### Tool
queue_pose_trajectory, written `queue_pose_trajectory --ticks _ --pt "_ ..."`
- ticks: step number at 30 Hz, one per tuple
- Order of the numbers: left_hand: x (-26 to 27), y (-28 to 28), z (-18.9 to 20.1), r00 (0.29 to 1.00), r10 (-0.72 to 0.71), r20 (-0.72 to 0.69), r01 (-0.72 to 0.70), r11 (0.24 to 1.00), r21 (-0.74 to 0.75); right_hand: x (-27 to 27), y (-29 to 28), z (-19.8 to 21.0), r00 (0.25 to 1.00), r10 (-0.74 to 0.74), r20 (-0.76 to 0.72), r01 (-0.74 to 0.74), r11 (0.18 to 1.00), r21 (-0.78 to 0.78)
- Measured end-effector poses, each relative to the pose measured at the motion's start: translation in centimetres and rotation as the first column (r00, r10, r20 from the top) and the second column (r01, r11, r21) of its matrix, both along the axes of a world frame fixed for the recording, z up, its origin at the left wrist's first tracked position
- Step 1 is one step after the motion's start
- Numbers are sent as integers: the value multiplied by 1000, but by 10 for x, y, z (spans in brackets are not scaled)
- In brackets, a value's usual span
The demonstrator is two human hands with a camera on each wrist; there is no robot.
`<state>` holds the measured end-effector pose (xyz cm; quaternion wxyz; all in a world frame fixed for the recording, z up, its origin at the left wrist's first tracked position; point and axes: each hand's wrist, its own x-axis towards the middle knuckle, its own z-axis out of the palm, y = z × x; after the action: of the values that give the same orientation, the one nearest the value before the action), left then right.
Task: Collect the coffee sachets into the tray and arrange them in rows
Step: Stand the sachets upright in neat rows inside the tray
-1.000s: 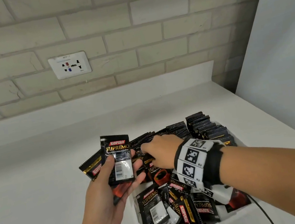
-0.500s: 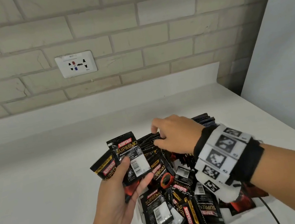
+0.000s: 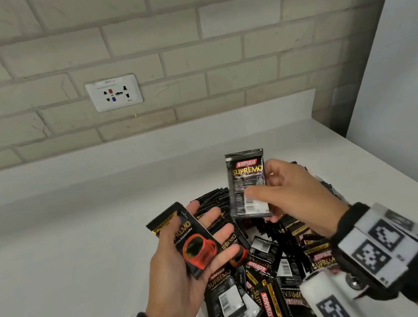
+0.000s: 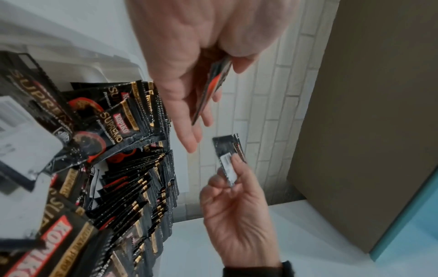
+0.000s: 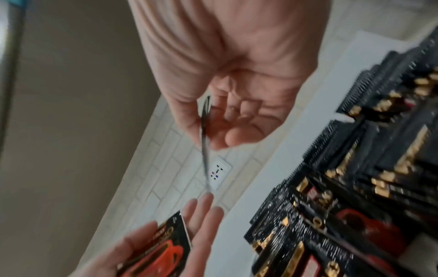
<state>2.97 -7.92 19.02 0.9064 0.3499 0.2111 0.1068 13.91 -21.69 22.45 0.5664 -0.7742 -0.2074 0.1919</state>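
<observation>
Black Kopiko sachet (image 3: 248, 185) stands upright, pinched in our right hand (image 3: 292, 199), just beside our left hand (image 3: 188, 258) cradling another sachet (image 3: 188, 242).

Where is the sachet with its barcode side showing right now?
In the head view the barcode-side sachet is pinched upright in the right hand, above the tray's sachet pile, right of the left hand.
</observation>
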Motion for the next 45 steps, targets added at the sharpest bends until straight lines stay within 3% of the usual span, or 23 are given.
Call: queue_pose_trajectory --ticks 3,5,7,10,13,15,18,19,21,23,25,30,32,35,40,45 --pt "4 -11 0 1000 -17 25 13 993 116 -17 3 3 945 117 304 -45 971 -234" --pt "6 -23 0 996 -78 37 70 981 181 -34 12 5 902 246 355 -147 948 -283" --pt "6 -27 0 994 -105 31 99 981 168 -46 20 5 918 304 256 -251 943 -219" --pt "1 -21 0 984 -163 68 160 986 53 -48 19 8 921 386 -46 -389 918 -73" --pt "-3 -9 -3 960 -271 69 269 963 31 -43 9 15 858 510 -63 -514 849 -123" --pt "-2 -5 -2 940 -337 56 333 940 72 -37 5 20 876 482 8 -478 871 -116" --pt "0 0 -2 924 -378 64 368 921 130 -20 -2 29 923 262 283 -242 965 -105" --pt "2 2 -3 907 -416 66 400 899 178 -15 -3 34 894 236 381 -203 971 -124" --pt "4 3 -1 872 -488 31 462 843 276 -10 -2 43 804 358 474 -262 930 -258" --pt "7 1 4 844 -535 -33 506 776 376 -9 7 50 713 540 447 -355 828 -435" --pt "10 2 11 841 -534 -89 511 727 459 -9 17 55 664 620 418 -397 766 -506" --pt "17 30 26 922 -318 -222 378 613 694 19 28 59 693 520 499 -248 822 -512" --pt "16 40 23 954 -202 -223 300 671 678 30 31 51 704 523 480 -220 803 -553" --pt "10 41 17 962 -102 -254 238 772 590 35 40 30 693 627 357 -272 686 -675" --pt "4 21 -1 901 -245 -358 408 760 506 32 56 -5 638 732 239 -322 535 -781" --pt "15 11 -16 881 -232 -413 442 714 543 26 63 -20 517 806 289 -249 465 -849"
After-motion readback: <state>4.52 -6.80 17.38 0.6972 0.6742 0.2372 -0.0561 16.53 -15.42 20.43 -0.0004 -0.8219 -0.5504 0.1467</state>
